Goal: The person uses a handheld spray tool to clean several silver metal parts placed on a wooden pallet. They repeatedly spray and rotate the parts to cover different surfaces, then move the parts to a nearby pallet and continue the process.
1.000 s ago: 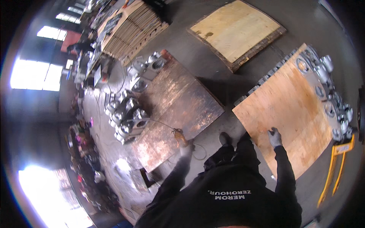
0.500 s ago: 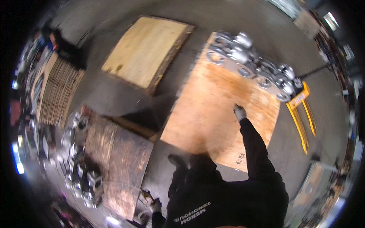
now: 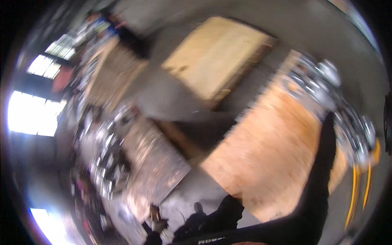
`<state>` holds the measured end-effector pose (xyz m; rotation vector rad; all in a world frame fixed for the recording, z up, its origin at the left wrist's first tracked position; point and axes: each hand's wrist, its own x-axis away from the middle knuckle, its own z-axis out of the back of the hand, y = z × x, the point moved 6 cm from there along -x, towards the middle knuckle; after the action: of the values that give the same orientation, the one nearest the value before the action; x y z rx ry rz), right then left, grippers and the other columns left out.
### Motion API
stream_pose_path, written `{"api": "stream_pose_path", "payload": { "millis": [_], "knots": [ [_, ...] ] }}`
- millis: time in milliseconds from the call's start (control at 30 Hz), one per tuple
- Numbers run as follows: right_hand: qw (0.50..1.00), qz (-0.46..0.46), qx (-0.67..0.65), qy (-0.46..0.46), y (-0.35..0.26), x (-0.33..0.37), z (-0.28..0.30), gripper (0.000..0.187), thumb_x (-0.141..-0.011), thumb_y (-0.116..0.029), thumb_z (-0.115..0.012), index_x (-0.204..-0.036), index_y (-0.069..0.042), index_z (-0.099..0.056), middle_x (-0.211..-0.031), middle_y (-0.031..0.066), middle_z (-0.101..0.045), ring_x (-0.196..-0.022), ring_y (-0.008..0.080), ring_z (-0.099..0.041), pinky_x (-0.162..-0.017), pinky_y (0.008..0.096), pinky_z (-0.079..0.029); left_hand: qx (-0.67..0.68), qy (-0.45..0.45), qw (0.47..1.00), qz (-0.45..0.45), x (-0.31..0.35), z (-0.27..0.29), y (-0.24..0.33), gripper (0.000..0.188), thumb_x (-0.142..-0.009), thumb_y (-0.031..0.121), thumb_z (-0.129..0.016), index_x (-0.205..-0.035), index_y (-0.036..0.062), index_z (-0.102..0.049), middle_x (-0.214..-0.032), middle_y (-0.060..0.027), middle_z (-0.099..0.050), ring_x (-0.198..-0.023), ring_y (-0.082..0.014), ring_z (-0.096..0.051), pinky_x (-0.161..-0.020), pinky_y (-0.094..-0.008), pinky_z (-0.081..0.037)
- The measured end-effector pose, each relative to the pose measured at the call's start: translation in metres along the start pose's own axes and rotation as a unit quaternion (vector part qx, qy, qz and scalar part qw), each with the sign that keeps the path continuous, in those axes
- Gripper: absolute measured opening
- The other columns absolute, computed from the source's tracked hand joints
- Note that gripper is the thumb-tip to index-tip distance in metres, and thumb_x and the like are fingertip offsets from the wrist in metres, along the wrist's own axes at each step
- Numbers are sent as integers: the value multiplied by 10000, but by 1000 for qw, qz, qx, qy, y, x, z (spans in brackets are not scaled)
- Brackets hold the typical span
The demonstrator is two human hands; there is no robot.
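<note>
The right hand [image 3: 328, 107] reaches to the metal parts [image 3: 326, 73] along the pale board's [image 3: 265, 151] right edge, fingers too blurred to tell; the left hand [image 3: 158, 225] curls its fingers around a tool [image 3: 154, 212], best held steady.

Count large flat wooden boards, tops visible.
3: pale-yellow board at top centre, orange-brown board at right, dark worn board at lower left. More may be hidden in the blurred brown stack, upper left.

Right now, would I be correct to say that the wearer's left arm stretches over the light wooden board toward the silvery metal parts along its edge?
Not quite: it is the right arm that stretches over the light wooden board toward the silvery metal parts along its edge, as the head view shows.
</note>
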<state>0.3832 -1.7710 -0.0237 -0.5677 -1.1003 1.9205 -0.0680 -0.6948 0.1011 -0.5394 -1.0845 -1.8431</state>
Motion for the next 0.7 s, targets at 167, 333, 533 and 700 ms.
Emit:
{"api": "stream_pose_path", "payload": {
  "millis": [167, 333, 533, 700],
  "knots": [
    [976, -47, -211, -24, 5, -37, -3, 516, -973, -437, -382, -1239, -23, -537, -1230, 173, -546, -1097, 316, -551, -989, 399, -436, -124, -34, 991, 34, 5, -45, 68, 307, -827, 335, -760, -891, 38, -717, -700, -25, -671, -575, -98, -591, -522, -268, -472],
    [927, -109, -356, -54, 20, -14, -23, 446, -984, -382, -390, -1239, -47, -541, -1208, 126, -553, -1072, 271, -558, -997, 385, -435, -232, -61, 968, 71, 36, -49, 52, 298, -841, 336, -745, -903, 45, -731, -726, -27, -678, -617, -102, -615, -580, -284, -500],
    [825, -126, -542, -102, 20, -7, 2, 368, -998, -315, -401, -1238, -76, -545, -1181, 70, -560, -1042, 218, -566, -1007, 369, -433, -161, -71, 983, -47, -7, -65, 50, 313, -834, 382, -681, -784, 73, -691, -647, -10, -632, -601, -92, -586, -560, -285, -481],
    [843, -145, -471, -214, 10, 148, -2, 400, -1013, -157, -372, -1407, -92, -391, -1333, 73, -463, -1218, 235, -474, -1101, 364, -331, -208, -15, 976, 71, 35, -29, 44, 339, -817, 419, -706, -893, 88, -720, -680, -20, -660, -606, -116, -613, -572, -297, -499]
  ]
}}
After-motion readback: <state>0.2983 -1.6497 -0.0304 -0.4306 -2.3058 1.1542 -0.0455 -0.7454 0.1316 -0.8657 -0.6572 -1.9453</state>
